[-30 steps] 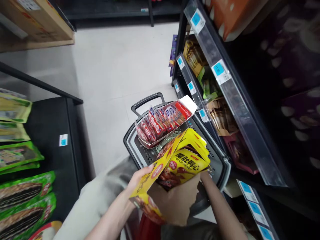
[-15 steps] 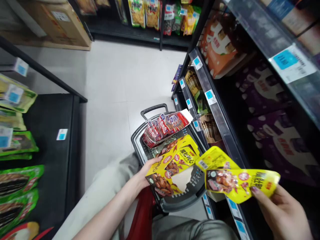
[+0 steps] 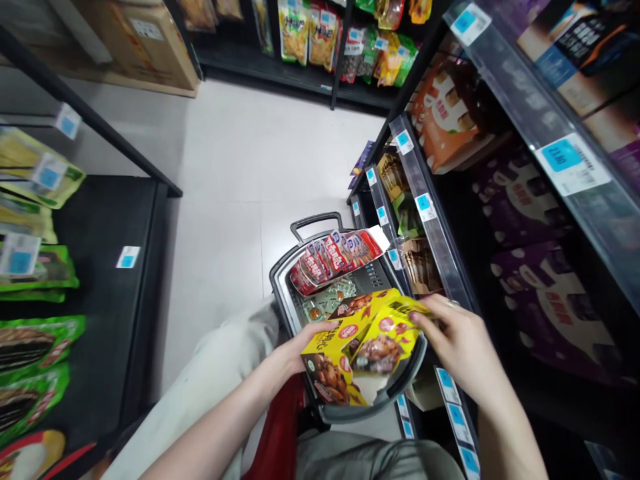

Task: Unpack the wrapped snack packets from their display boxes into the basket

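My left hand (image 3: 295, 350) grips the near edge of a yellow display box (image 3: 333, 360) of snack packets, held over a grey shopping basket (image 3: 373, 400). My right hand (image 3: 457, 343) is closed on a yellow snack packet (image 3: 387, 343) at the box's opening, fingers curled over the packet's top right edge. A red-and-white tray of red packets (image 3: 337, 257) lies across the far end of the basket. Small green-wrapped items (image 3: 327, 303) lie on the basket's bottom.
Black store shelves with blue price tags (image 3: 425, 203) run along my right, stocked with purple, orange and brown packs. A black shelf with green packets (image 3: 35, 337) stands on my left. The white tiled aisle floor (image 3: 235, 173) lies ahead, with cardboard boxes (image 3: 145, 40) at the far left.
My right hand, which held yellow packets out to the right near the shelf, has come back left to the box. The view has tilted up slightly.
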Action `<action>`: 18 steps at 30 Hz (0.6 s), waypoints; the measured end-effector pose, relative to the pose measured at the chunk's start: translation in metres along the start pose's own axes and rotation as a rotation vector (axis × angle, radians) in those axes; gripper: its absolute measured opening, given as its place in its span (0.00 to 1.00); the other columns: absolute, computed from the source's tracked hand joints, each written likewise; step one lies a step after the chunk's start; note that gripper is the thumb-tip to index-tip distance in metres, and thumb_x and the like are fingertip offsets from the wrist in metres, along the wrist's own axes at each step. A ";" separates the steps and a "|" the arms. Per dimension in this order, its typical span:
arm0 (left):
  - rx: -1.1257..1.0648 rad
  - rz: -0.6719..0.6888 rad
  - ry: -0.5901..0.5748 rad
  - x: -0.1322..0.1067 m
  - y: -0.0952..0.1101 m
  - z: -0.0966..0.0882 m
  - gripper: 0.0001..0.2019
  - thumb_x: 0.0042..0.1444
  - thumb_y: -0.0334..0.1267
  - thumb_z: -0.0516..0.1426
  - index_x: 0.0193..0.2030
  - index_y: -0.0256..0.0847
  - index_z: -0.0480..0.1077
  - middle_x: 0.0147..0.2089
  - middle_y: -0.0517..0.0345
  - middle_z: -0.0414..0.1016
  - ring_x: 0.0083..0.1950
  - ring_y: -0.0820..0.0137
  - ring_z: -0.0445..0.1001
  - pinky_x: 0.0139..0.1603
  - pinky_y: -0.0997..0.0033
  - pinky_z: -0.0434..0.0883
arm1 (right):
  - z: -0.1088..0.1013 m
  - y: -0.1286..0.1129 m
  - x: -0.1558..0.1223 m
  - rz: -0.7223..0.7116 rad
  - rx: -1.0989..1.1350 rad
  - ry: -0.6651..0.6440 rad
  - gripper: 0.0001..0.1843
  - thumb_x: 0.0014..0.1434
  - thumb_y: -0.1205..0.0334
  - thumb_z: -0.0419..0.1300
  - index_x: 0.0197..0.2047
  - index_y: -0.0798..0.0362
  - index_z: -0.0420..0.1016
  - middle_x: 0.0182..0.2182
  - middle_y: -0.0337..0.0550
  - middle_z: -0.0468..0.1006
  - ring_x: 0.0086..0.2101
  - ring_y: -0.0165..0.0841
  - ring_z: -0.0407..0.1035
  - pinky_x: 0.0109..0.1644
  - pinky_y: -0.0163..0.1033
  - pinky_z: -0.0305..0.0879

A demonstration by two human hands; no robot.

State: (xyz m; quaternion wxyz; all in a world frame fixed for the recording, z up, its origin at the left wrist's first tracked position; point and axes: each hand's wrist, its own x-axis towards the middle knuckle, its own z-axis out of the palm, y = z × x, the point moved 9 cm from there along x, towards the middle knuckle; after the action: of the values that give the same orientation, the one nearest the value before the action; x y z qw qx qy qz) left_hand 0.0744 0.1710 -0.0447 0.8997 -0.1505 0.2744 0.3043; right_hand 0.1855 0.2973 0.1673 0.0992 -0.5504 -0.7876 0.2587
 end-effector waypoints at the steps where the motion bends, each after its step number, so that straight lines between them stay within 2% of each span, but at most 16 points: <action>1: -0.013 0.001 -0.013 0.000 0.001 0.001 0.20 0.54 0.38 0.55 0.50 0.26 0.69 0.38 0.45 0.81 0.39 0.61 0.79 0.49 0.64 0.69 | -0.007 0.010 -0.006 0.065 0.022 0.040 0.12 0.58 0.55 0.54 0.34 0.53 0.74 0.33 0.43 0.77 0.33 0.34 0.71 0.36 0.36 0.67; 3: -0.034 0.014 -0.024 0.000 0.004 0.003 0.20 0.55 0.40 0.54 0.50 0.27 0.69 0.39 0.45 0.81 0.41 0.60 0.79 0.51 0.62 0.68 | -0.013 0.031 -0.021 0.214 0.096 0.087 0.15 0.56 0.49 0.56 0.34 0.53 0.74 0.29 0.42 0.76 0.27 0.33 0.69 0.28 0.33 0.65; 6: -0.061 0.031 -0.026 0.000 0.007 0.003 0.21 0.55 0.41 0.53 0.51 0.27 0.69 0.38 0.46 0.81 0.41 0.59 0.79 0.52 0.60 0.67 | 0.001 0.037 -0.038 0.307 0.156 0.090 0.17 0.56 0.48 0.56 0.34 0.53 0.73 0.27 0.42 0.75 0.25 0.32 0.67 0.25 0.33 0.63; 10: -0.080 0.049 -0.014 0.001 0.008 -0.001 0.22 0.54 0.40 0.53 0.51 0.24 0.68 0.40 0.42 0.80 0.43 0.56 0.78 0.55 0.55 0.65 | 0.026 0.007 -0.041 0.111 -0.020 0.197 0.14 0.57 0.51 0.55 0.39 0.51 0.75 0.31 0.43 0.76 0.33 0.37 0.68 0.38 0.39 0.66; 12: -0.084 0.053 0.004 0.001 0.008 -0.004 0.22 0.55 0.41 0.52 0.51 0.25 0.68 0.39 0.42 0.81 0.42 0.56 0.78 0.57 0.54 0.64 | 0.030 0.012 -0.040 0.076 -0.088 0.338 0.16 0.57 0.50 0.56 0.43 0.51 0.73 0.34 0.45 0.75 0.38 0.39 0.66 0.43 0.42 0.64; 13: -0.087 0.057 0.009 0.000 0.009 -0.004 0.22 0.55 0.41 0.52 0.52 0.26 0.68 0.39 0.43 0.81 0.42 0.57 0.78 0.57 0.54 0.63 | 0.031 0.026 -0.040 0.124 -0.077 0.425 0.17 0.59 0.50 0.54 0.44 0.53 0.72 0.35 0.46 0.75 0.38 0.39 0.66 0.44 0.43 0.64; 15: -0.092 0.059 0.028 -0.003 0.010 -0.004 0.22 0.56 0.42 0.51 0.53 0.27 0.67 0.38 0.45 0.81 0.43 0.57 0.78 0.58 0.54 0.63 | 0.044 0.074 -0.037 0.350 -0.033 0.501 0.19 0.63 0.51 0.48 0.43 0.56 0.71 0.35 0.49 0.75 0.37 0.37 0.68 0.42 0.41 0.64; 17: -0.086 0.052 0.072 -0.007 0.010 -0.004 0.22 0.57 0.44 0.50 0.52 0.28 0.68 0.38 0.45 0.81 0.45 0.55 0.78 0.58 0.51 0.63 | 0.078 0.125 -0.030 0.578 -0.024 0.393 0.20 0.65 0.53 0.43 0.39 0.58 0.71 0.34 0.49 0.75 0.34 0.36 0.70 0.39 0.40 0.66; 18: -0.078 0.045 0.095 -0.008 0.010 -0.004 0.22 0.57 0.45 0.49 0.51 0.28 0.69 0.39 0.44 0.80 0.46 0.54 0.77 0.58 0.50 0.63 | 0.097 0.142 -0.024 0.626 -0.029 0.315 0.19 0.65 0.54 0.45 0.39 0.58 0.71 0.34 0.48 0.76 0.33 0.34 0.70 0.38 0.40 0.67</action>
State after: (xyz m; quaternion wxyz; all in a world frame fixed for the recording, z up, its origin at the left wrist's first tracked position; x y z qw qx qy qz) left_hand 0.0606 0.1733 -0.0446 0.8720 -0.1933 0.3080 0.3276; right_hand 0.2675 0.2829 0.0147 0.1276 -0.7998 -0.5591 0.1773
